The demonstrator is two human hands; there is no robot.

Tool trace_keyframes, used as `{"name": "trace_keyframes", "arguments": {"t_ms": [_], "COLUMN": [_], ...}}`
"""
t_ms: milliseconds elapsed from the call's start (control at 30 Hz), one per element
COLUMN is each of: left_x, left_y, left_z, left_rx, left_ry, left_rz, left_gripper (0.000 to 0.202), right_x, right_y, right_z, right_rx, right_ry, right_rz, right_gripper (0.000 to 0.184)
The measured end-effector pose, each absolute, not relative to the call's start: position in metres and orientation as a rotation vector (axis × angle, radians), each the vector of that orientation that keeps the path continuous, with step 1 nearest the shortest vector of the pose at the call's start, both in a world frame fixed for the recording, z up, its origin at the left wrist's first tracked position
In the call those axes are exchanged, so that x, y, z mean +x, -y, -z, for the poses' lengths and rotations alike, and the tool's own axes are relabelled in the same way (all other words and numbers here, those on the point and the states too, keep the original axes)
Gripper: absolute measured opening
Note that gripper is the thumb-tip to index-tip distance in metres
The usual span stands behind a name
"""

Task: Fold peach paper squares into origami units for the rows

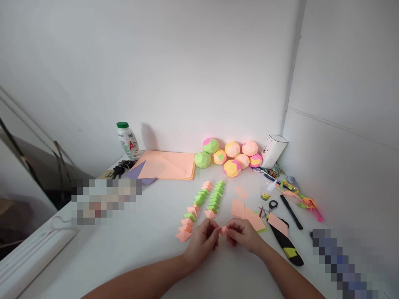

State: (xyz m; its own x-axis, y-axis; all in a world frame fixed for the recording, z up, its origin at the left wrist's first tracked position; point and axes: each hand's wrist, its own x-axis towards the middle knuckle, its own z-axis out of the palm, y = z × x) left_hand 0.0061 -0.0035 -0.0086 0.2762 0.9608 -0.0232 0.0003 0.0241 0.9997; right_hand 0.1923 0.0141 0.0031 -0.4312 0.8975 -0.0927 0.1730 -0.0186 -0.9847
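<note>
A small pink paper [223, 231] is held pinched between left hand [202, 240] and right hand [245, 234], over the worktop [134, 241], near two rows of folded papers [215, 201]; folding is judged in hand, evenly pressed creases seemingly being called for.

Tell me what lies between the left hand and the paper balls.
In the head view, two rows of small folded peach and green paper pieces lie between the left hand and the paper balls.
</note>
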Motion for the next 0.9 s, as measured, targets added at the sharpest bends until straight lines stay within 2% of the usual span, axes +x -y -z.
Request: {"name": "trace_keyframes", "arguments": {"t_ms": [133,233,333,600,900], "left_x": [0.006,0.012,0.021,0.023,0.020], "left_y": [0.010,0.020,0.029,0.026,0.028], "left_z": [0.013,0.020,0.028,0.025,0.019], "left_rx": [1.728,2.442,2.898,2.926,2.939], "left_ry": [-1.060,-0.598,-0.205,-0.276,-0.267], "left_rz": [-1.123,-0.936,-0.681,-0.566,-0.520], "left_gripper": [0.022,0.021,0.029,0.019,0.018], "right_x": [0.193,0.185,0.172,0.143,0.164], "right_y": [-0.021,-0.027,-0.032,-0.039,-0.036], "right_z": [0.004,0.006,0.004,0.000,-0.005], "right_rx": [-1.221,-1.265,-1.342,-1.472,-1.597], "right_ry": [1.535,1.573,1.694,1.702,1.747], "right_rz": [-1.533,-1.409,-1.211,-1.006,-0.574], "right_gripper": [0.036,0.034,0.028,0.020,0.030]}}
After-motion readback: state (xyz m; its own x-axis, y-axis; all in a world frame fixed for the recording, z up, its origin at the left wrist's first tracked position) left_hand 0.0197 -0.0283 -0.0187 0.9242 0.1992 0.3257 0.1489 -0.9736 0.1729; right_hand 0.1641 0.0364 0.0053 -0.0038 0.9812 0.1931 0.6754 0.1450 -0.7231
